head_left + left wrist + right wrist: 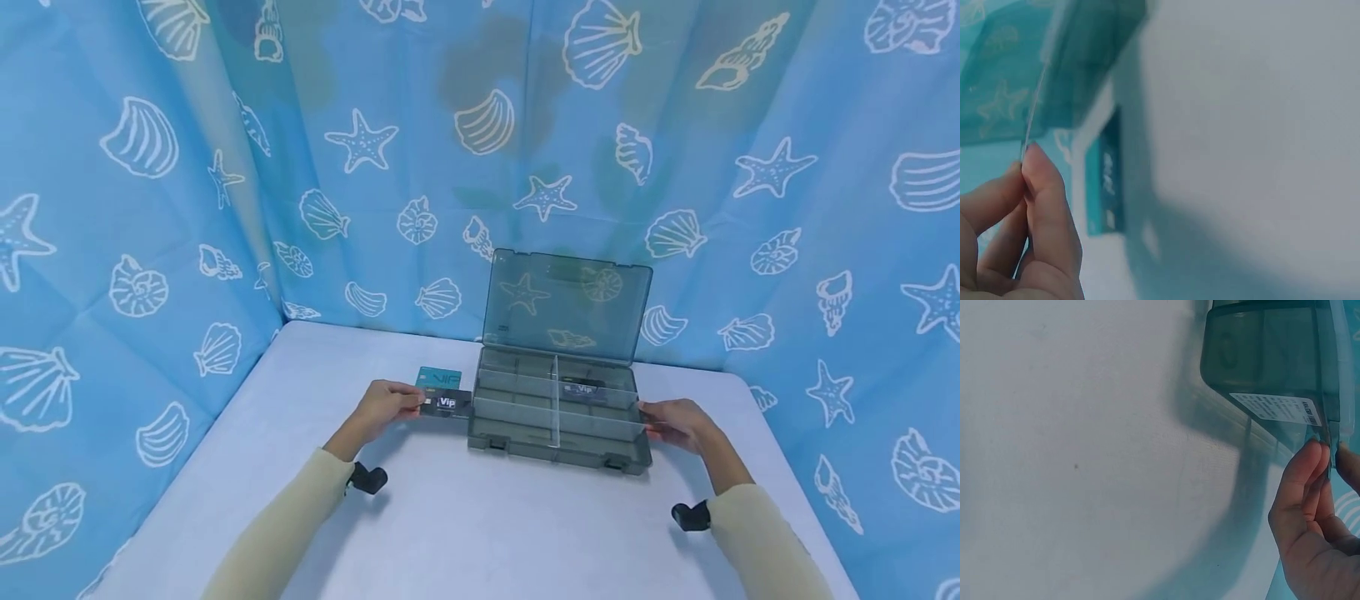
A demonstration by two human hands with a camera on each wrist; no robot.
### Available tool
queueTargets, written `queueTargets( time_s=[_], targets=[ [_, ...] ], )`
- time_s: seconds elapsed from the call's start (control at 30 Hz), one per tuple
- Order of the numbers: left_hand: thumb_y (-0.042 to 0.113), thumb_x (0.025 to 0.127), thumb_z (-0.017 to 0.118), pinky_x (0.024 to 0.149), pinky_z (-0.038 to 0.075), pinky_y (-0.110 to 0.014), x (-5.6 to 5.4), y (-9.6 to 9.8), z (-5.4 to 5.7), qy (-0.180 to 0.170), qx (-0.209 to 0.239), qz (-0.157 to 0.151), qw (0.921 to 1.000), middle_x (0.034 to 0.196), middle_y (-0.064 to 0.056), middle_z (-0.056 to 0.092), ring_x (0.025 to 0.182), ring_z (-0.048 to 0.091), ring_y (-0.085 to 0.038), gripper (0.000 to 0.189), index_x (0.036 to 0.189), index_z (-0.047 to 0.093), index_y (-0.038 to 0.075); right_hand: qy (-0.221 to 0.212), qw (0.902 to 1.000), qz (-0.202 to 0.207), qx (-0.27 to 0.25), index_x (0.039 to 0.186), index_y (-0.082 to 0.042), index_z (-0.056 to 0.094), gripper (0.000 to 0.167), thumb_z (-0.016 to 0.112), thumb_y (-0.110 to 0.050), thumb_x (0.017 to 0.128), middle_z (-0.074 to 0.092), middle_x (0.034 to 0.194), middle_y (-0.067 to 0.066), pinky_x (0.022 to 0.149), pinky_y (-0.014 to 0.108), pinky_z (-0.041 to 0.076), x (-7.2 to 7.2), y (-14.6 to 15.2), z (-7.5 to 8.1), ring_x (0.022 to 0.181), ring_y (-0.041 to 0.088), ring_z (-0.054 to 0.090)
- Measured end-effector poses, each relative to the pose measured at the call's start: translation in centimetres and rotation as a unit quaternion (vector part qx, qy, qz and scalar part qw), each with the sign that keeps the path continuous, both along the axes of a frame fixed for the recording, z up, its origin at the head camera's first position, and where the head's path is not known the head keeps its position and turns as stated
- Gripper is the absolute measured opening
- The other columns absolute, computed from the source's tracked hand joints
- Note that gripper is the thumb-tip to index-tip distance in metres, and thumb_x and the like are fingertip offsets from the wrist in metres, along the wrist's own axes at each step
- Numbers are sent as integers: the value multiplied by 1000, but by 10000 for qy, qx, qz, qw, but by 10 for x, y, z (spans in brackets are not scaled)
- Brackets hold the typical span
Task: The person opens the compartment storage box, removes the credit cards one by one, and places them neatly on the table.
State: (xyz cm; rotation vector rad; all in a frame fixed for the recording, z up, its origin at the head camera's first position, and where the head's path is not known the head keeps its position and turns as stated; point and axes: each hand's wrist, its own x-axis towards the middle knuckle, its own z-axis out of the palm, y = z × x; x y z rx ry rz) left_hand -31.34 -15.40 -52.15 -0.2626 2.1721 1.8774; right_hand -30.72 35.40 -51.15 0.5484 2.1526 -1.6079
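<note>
A grey see-through organizer box [517,442] stands on the table with its lid [566,308] raised. Between thumb and fingertips, my left hand [386,407] pinches a thin clear strip [1036,103], seen edge-on and running toward the box. Its full shape is unclear. Beneath that hand, a black Vip card [447,403] and a teal VIP card [438,377] overlap on the table. My right hand [678,419] grips the box's right edge near its label [1275,407]. Whether it holds another thin piece there cannot be told.
Clear dividers [556,408] split the box into compartments. Another dark Vip card [583,390] lies inside it. The white table [525,533] meets a blue seashell curtain [420,183] at the back and sides.
</note>
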Motion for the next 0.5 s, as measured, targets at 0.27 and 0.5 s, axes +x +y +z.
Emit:
queueTargets(
  time_s=[0.27,0.5],
  targets=[
    [7,90,69,72,58,-29,14,-24,-19,-357,-277,-80,9989,103,-16,66,77,66,-17,28,114,66,-6,-6,10000,-59,-54,129,9,47,48,63,-24,97,58,92,9,74,27,57,4,-3,-1,77,16,63],
    [5,88,70,66,58,-27,11,-28,-13,-458,-1032,-423,9927,95,-14,67,71,67,-18,21,106,69,-5,5,10000,26,56,133,10,44,53,61,-25,98,57,95,10,76,27,57,3,-3,3,79,16,62]
  ],
)
